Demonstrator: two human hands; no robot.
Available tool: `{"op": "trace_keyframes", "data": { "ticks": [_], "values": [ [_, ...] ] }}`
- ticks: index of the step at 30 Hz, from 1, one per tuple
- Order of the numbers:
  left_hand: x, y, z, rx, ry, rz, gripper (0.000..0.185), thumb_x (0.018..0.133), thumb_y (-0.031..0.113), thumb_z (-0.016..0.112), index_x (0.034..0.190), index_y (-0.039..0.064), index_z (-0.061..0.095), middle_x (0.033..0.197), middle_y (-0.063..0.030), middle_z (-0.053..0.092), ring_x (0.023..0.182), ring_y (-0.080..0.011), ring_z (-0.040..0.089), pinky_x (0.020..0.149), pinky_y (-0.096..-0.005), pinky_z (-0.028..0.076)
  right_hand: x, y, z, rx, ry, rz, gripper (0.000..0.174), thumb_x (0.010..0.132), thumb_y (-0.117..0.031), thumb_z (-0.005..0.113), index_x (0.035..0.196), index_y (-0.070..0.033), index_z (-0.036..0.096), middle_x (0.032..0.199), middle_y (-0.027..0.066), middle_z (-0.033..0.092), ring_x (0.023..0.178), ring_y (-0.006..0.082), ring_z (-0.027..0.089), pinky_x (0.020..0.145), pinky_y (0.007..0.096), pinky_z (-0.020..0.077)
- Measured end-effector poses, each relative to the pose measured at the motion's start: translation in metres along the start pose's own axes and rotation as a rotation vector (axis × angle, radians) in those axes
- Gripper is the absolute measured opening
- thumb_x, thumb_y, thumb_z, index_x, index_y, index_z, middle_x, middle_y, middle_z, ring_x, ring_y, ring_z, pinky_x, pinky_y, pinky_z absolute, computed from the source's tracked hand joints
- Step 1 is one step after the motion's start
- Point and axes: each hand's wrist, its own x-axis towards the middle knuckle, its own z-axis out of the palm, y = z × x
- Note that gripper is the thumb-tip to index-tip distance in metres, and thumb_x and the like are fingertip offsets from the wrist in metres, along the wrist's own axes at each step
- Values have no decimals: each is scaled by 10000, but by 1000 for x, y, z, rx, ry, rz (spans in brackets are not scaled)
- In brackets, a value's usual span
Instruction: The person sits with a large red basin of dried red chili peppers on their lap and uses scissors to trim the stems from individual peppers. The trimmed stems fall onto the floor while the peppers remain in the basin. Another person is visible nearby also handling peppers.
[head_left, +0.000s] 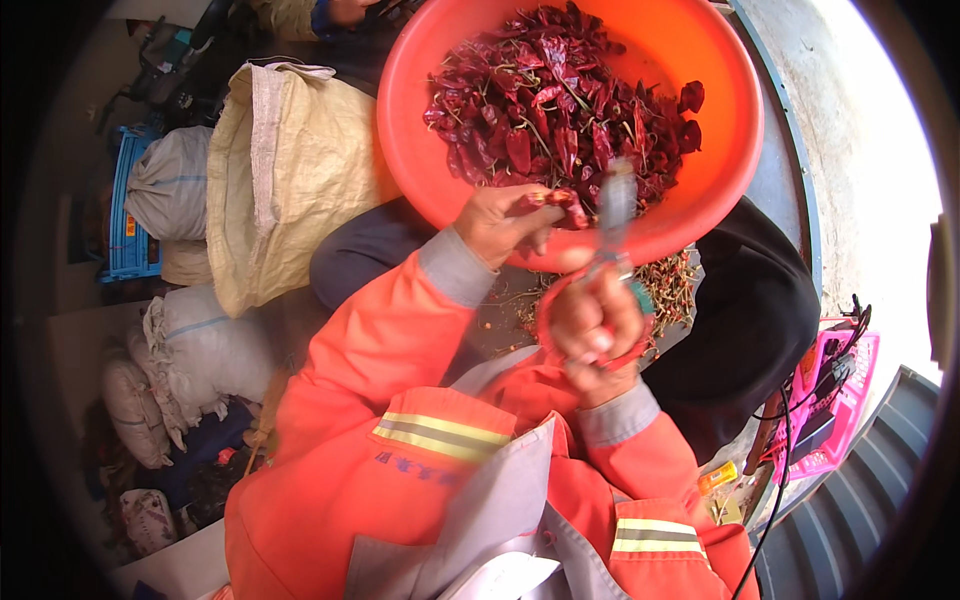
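Observation:
My left hand (499, 221) pinches a dried red chili pepper (573, 210) between thumb and fingers, at the near rim of a large orange-red plastic basin (405, 127). Scissors with red handles are gripped in my right hand (600, 319). Their blades (617, 199) point away from me toward the basin and are blurred, so I cannot tell whether they are apart. A heap of dried red chilies (540, 112) fills much of the basin. Below its near rim, partly hidden by my right hand, lies a pile of cut chili stems (675, 289).
An open woven sack (322, 165) stands left of the basin. Behind it are white stuffed sacks (217, 345) and a blue plastic crate (127, 217). At right a pink plastic basket (829, 442) holds cables, and a black cable (780, 480) runs down beside me. Another person's hand (349, 11) shows at the top.

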Motion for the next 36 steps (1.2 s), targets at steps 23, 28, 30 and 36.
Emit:
{"op": "trace_keyframes", "data": {
  "ticks": [23, 28, 30, 36],
  "values": [
    [-100, 118, -240, 1550, 705, 375, 715, 847, 278, 800, 1446, 33, 496, 1457, -173, 507, 1364, -315, 464, 1136, -411, 366, -6, -20, -29, -178, 543, -414, 482, 1010, -389, 590, 1271, 12, 537, 868, 54, 638, 719, 134, 565, 668, 305, 469],
    [-11, 49, -111, 1268, 194, 420, 625, 807, 189, 811, 1369, 48, 578, 1381, -132, 587, 1316, -291, 530, 1118, -400, 402, -5, -22, -29, -281, 576, -417, 521, 1013, -409, 572, 1303, 21, 519, 875, 55, 633, 730, 141, 574, 691, 320, 479],
    [27, 10, -70, 1153, -17, 386, 586, 809, 201, 810, 1343, 74, 605, 1376, -143, 590, 1304, -297, 545, 1106, -403, 422, -6, -23, -30, -319, 588, -405, 550, 1006, -412, 576, 1330, 27, 505, 873, 54, 629, 733, 137, 573, 692, 314, 480],
    [100, -82, 5, 1162, -323, 370, 480, 838, 189, 765, 1287, 90, 626, 1309, -119, 621, 1212, -322, 586, 1044, -410, 477, -7, -24, -35, -383, 619, -345, 599, 986, -418, 592, 1354, 43, 489, 874, 59, 623, 725, 130, 571, 669, 300, 483]
  ]
}}
